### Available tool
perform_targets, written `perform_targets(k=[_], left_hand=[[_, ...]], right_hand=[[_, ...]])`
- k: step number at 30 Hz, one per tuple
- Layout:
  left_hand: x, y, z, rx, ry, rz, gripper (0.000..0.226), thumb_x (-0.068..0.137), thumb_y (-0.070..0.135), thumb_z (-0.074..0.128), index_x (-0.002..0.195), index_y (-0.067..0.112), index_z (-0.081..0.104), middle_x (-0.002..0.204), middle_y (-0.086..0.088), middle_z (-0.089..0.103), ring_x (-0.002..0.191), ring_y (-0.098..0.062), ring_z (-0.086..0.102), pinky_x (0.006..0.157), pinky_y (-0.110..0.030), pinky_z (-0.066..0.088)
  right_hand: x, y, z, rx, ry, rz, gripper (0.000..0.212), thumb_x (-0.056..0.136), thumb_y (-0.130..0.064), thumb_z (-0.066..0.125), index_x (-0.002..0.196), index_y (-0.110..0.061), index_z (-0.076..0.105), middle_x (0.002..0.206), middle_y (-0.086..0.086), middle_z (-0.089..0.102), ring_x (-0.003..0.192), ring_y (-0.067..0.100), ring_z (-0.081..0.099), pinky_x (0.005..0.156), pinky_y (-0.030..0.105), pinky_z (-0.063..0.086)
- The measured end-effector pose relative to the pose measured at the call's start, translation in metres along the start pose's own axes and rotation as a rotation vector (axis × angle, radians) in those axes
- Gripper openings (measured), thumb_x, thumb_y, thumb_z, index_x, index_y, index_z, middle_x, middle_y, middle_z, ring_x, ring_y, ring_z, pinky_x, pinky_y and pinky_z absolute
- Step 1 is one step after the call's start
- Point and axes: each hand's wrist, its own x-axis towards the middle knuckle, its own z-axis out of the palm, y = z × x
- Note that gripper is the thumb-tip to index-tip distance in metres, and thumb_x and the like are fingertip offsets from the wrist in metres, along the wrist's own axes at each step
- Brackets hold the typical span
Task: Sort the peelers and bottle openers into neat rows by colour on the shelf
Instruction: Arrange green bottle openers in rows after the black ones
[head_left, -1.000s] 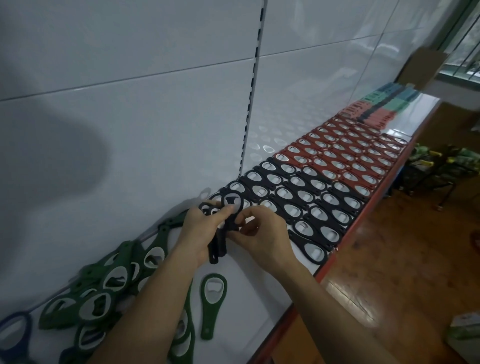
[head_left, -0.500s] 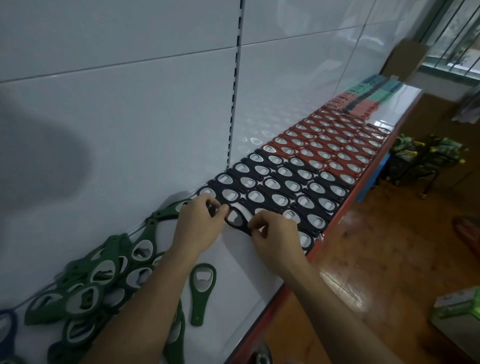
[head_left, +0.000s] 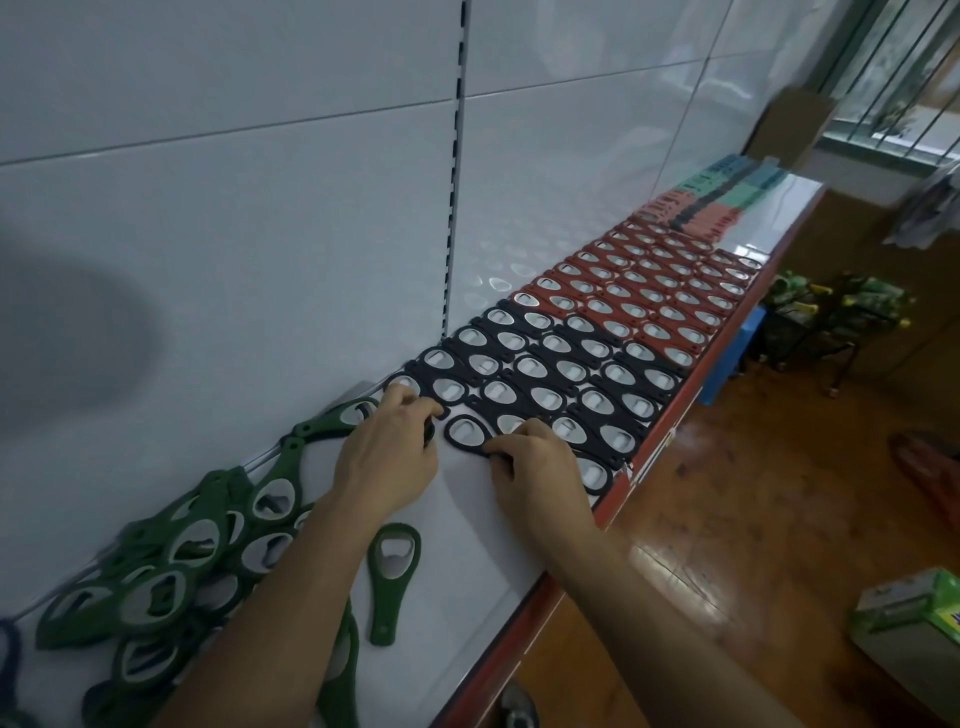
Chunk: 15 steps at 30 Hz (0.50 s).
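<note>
Both hands are low on the white shelf (head_left: 467, 551), at the near end of the black rows (head_left: 550, 374). The right hand (head_left: 540, 467) has its fingers curled down and pinches the handle end of a black bottle opener (head_left: 466, 434), which lies flat on the shelf with its ring end pointing to the back wall, just beside the nearest black row. The left hand (head_left: 387, 452) is knuckles-up with its fingers bent over the row's end nearest the wall; something dark shows under its fingertips (whether it grips it or only presses on it, I cannot tell).

Beyond the black rows the red rows (head_left: 649, 291) run on along the shelf, and at the far end lie the peelers (head_left: 717, 202) in red, black and teal blocks. To the left of the hands a loose pile of green openers (head_left: 182, 561) lies against the wall, unsorted, and a single green opener (head_left: 393, 577) lies apart between the two forearms, its ring end toward the hands
</note>
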Motion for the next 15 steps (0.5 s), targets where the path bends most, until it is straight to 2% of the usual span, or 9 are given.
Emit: perform_targets(k=[5,9,13,15], left_hand=[[0.0003,0.0004,0.0006,0.001,-0.005,-0.009,0.040,0.096,0.018,0.058,0.135,0.025,0.061,0.139,0.003,0.043,0.111,-0.024,0.061,0.086,-0.041,0.054],[0.0000,0.0005,0.0004,-0.011,-0.005,-0.004,0.041,0.095,0.019,0.058,0.135,0.025,0.060,0.139,0.003,0.043,0.111,-0.024,0.061,0.086,-0.042,0.055],[-0.0023,0.0016,0.0016,-0.065,0.079,-0.035,0.035,0.092,0.021,0.064,0.126,0.024,0.062,0.128,-0.001,0.043,0.095,-0.022,0.060,0.076,-0.035,0.053],[-0.0022,0.0059,-0.0024,-0.280,0.182,-0.084,0.031,0.088,0.012,0.064,0.118,0.022,0.060,0.117,-0.003,0.046,0.085,-0.016,0.055,0.074,-0.025,0.046]], right_hand=[[0.0059,0.0004,0.0029,-0.009,0.010,0.011,0.026,0.095,-0.005,0.057,0.107,-0.014,0.079,0.092,0.003,0.057,0.080,0.019,0.055,0.069,0.032,0.047],[0.0097,0.0033,0.0068,-0.003,0.020,-0.021,0.027,0.092,-0.003,0.058,0.105,-0.013,0.079,0.090,0.006,0.059,0.079,0.023,0.058,0.070,0.041,0.052],[0.0082,0.0031,0.0066,0.036,0.053,-0.034,0.022,0.093,-0.007,0.061,0.106,-0.013,0.077,0.093,0.004,0.061,0.080,0.021,0.060,0.073,0.040,0.053],[0.0046,-0.0010,0.0020,0.110,0.151,-0.041,0.017,0.093,-0.011,0.065,0.105,-0.014,0.076,0.094,-0.001,0.062,0.077,0.013,0.060,0.072,0.031,0.054]])
